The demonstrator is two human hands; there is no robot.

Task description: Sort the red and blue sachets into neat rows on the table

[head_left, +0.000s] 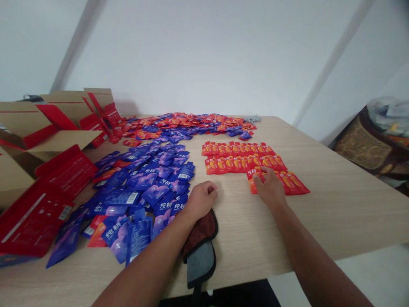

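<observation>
My right hand (271, 186) has its thumb and fingers on a red pouch (252, 174) with an orange fruit picture, at the left end of the nearest row. More red pouches (295, 183) lie overlapped to the right of that hand. Behind them are two further rows of the same kind, a middle row (226, 164) and a back row (236, 148). My left hand (202, 198) rests closed on the table, fingers curled, with nothing visible in it. Just left of it spreads a heap of blue-purple pouches (150, 177), a few red ones among them.
Opened red cardboard boxes (41, 213) stand along the left side of the table (335, 204). A mixed pile of red and blue pouches (185, 121) runs along the wall. Under my left forearm lies a brown-and-grey fabric item (201, 260). A patterned chair (364, 140) holds plastic bags.
</observation>
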